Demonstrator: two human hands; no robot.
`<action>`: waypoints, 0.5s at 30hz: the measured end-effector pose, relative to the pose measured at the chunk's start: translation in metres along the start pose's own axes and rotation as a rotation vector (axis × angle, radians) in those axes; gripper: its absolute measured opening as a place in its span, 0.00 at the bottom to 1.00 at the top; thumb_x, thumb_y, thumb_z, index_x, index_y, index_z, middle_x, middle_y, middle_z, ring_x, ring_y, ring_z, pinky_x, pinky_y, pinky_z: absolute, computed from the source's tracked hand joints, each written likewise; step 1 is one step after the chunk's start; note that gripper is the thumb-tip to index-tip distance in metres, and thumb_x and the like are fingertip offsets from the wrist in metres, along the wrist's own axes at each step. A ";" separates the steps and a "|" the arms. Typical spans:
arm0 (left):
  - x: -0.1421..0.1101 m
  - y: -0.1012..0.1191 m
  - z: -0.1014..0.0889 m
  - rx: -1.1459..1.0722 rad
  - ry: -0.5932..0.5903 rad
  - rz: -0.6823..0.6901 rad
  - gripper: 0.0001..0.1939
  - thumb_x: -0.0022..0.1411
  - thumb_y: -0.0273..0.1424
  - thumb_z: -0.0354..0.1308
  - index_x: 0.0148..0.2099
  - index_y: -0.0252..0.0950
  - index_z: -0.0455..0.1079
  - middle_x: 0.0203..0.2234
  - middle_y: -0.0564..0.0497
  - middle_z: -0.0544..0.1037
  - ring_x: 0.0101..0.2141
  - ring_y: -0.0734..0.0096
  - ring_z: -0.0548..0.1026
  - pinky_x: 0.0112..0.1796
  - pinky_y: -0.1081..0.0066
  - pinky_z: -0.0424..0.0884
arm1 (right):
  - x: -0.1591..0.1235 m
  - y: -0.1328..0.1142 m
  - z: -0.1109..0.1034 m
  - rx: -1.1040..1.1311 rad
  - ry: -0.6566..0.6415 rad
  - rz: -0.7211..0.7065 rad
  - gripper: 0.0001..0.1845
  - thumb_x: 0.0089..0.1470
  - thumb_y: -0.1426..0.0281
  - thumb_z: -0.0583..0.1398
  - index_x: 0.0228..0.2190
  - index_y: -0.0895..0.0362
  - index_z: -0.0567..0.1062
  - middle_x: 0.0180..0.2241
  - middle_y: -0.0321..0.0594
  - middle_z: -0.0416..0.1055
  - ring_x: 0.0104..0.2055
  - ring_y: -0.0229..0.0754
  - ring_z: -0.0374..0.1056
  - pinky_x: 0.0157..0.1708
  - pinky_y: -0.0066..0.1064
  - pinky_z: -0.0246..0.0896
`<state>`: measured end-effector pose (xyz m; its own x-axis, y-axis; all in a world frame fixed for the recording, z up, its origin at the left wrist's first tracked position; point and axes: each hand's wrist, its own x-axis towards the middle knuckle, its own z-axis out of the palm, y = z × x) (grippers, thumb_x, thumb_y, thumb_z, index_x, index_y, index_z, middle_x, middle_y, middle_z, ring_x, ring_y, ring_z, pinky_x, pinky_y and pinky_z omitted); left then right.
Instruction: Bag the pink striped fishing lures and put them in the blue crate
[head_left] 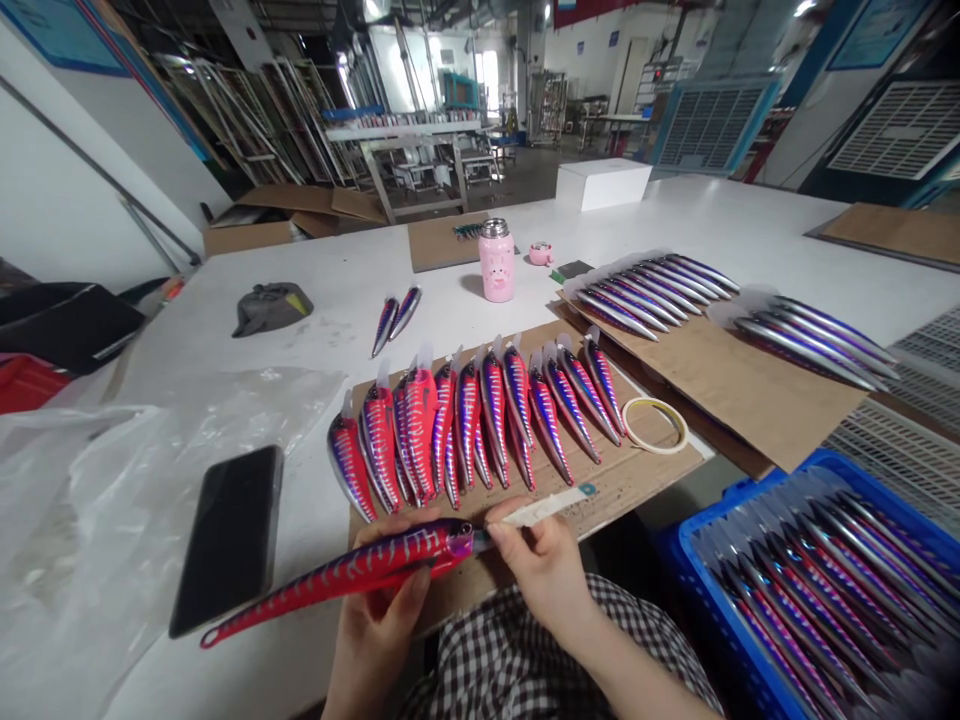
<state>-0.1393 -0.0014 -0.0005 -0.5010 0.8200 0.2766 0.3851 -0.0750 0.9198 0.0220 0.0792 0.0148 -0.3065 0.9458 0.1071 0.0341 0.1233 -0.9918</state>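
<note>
My left hand [390,605] is closed around a large fishing lure [352,570], red and purple with silvery stripes, its tail pointing left. At the lure's head, my right hand [541,565] pinches near the front end, where a pale strip [544,508] with a blue-green tip sticks out past the fingers. Exactly what the right fingertips press on is partly hidden. Just beyond both hands, a row of similar lures [469,420] lies on a brown cardboard sheet [600,500], with a roll of masking tape [655,425] at its right end.
Left are a black phone [229,535] and plastic sheeting [67,520]. Farther back stand a pink bottle [497,262], its lid [540,253], a grey cap [271,308] and a white box [604,185]. More lures [652,290] lie right on cardboard; a blue crate [697,600] holds several.
</note>
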 end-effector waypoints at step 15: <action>0.000 -0.001 0.000 -0.054 -0.003 -0.034 0.19 0.57 0.35 0.59 0.50 0.37 0.63 0.31 0.50 0.76 0.39 0.61 0.72 0.37 0.67 0.70 | -0.001 0.004 0.000 -0.040 0.008 -0.080 0.06 0.52 0.70 0.58 0.27 0.56 0.75 0.26 0.35 0.74 0.30 0.39 0.70 0.33 0.27 0.62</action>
<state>-0.1390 -0.0014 -0.0015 -0.5104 0.8245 0.2444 0.3259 -0.0775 0.9422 0.0221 0.0783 0.0110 -0.3017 0.9350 0.1862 0.0482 0.2100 -0.9765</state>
